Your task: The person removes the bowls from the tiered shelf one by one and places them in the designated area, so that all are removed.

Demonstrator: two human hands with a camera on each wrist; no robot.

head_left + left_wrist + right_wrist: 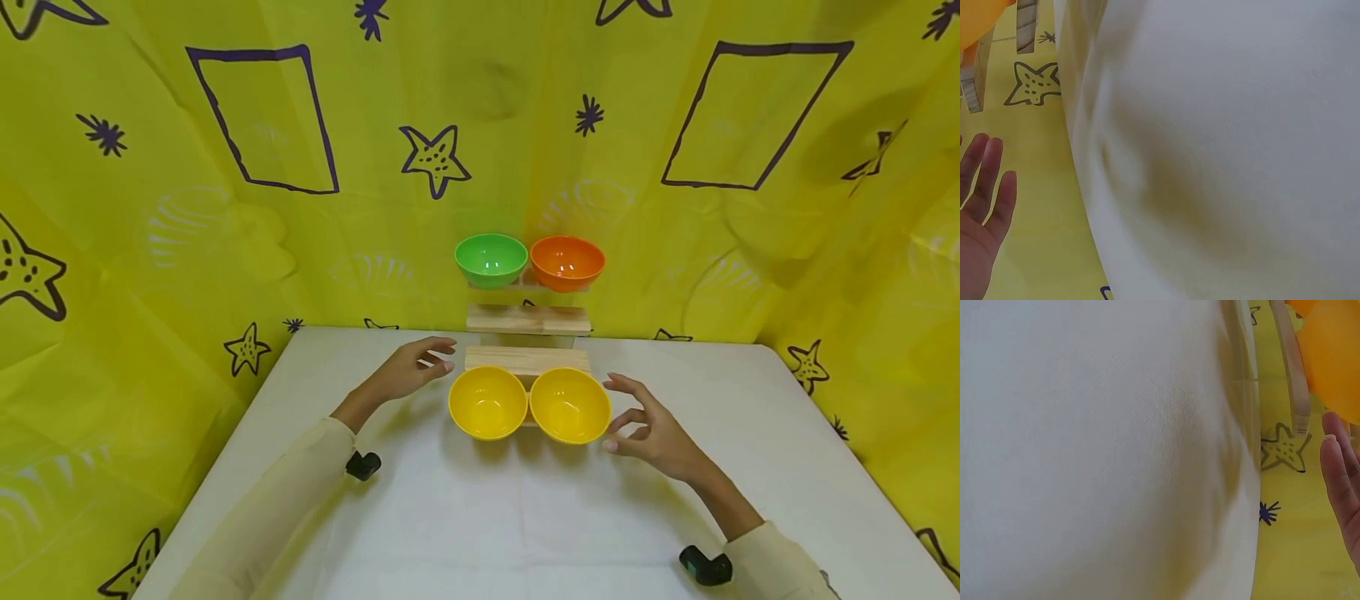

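Note:
Two yellow bowls, a left one (488,403) and a right one (571,406), sit side by side at the front of a stepped wooden rack (528,360). On the rack's back top step stand a green bowl (491,261) and an orange bowl (567,262). My left hand (405,368) hovers left of the rack, fingers loosely bent and nothing in them; the left wrist view shows its fingers (990,176) spread apart. Beside the right yellow bowl is my right hand (651,433), fingers loosely curved toward its rim; whether they touch it I cannot tell.
The rack stands on a white-covered table (480,517), near its back edge. A yellow curtain (525,167) with starfish drawings surrounds the table behind and at both sides. Dark devices, a left one (363,466) and a right one (705,566), are at my wrists.

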